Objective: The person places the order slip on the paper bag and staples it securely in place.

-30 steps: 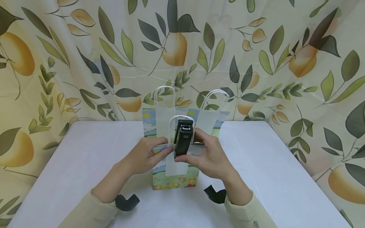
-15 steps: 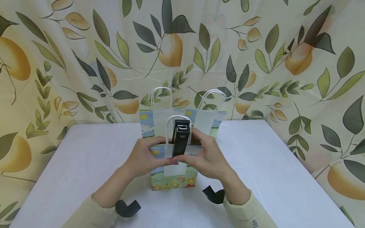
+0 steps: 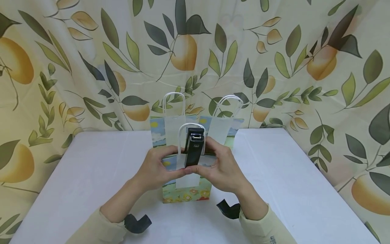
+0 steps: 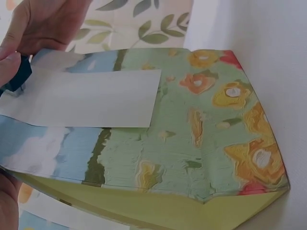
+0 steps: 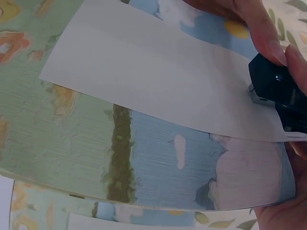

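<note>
A black stapler (image 3: 194, 149) straddles the top edge of the front paper bag (image 3: 186, 196), over its white paper strip (image 3: 186, 182). My left hand (image 3: 156, 167) and right hand (image 3: 223, 166) squeeze the stapler together, both thumbs meeting on its near end. The fingers reach behind the bag and are mostly hidden. In the left wrist view the strip (image 4: 91, 98) lies flat on the painted flower-and-sky front. Up close in the right wrist view, the stapler's nose (image 5: 268, 79) sits on the strip's upper end.
Two similar bags stand behind, a left one (image 3: 157, 134) and a right one (image 3: 236, 125), each with white handles and a white strip. Black curved pieces (image 3: 137, 223) stick out at both wrists. A white-covered table (image 3: 274, 176) runs back to a patterned curtain (image 3: 231, 67).
My left thumb has slid from the bag's left side onto the stapler's near end, meeting the right thumb. Over the last half second the hands have stayed almost still.
</note>
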Motion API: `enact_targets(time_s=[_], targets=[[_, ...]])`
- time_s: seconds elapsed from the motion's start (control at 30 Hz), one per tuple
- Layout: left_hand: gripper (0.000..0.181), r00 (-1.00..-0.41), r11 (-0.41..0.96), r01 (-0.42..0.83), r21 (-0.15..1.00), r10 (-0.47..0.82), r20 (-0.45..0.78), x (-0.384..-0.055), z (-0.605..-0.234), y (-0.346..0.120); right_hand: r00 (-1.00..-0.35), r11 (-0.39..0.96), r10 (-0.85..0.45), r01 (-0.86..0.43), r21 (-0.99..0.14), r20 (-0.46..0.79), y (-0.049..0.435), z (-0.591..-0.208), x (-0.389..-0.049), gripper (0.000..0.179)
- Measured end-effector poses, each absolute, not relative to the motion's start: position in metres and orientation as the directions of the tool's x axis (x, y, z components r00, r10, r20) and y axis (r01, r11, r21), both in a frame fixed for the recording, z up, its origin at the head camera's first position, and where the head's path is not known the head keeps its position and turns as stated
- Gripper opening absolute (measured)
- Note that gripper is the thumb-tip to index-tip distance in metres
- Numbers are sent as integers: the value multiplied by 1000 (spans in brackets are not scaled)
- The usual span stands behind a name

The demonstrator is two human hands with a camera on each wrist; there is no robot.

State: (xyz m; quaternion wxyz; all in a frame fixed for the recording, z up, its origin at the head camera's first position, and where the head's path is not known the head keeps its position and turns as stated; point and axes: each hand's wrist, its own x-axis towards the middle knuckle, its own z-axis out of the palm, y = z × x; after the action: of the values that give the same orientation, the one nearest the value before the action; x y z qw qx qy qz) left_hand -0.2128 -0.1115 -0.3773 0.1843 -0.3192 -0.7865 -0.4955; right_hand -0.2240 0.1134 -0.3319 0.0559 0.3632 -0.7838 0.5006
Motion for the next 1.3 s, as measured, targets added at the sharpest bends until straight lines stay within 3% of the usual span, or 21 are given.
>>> enact_targets(time_s=[0.33,0.77,0.93,1.3], targets=[[46,-711,313,703,638,322,625,-215,-377,-109,-730,227,-499,-631,-742,468,113,-332,-223,62],[50,-773,361,635,683,289,565,-213,-374,-111,-723,210,-519,-625,-752,456,114,-331,-224,64],[58,-762,367,647,669,291,578,-212,-373,-110,-728,219,-514,-623,-751,454,114,-332,-223,61],[56,-738,322,675,664,319,595,-211,-371,-106,-740,238,-500,-617,-750,450,113,-332,-223,58]])
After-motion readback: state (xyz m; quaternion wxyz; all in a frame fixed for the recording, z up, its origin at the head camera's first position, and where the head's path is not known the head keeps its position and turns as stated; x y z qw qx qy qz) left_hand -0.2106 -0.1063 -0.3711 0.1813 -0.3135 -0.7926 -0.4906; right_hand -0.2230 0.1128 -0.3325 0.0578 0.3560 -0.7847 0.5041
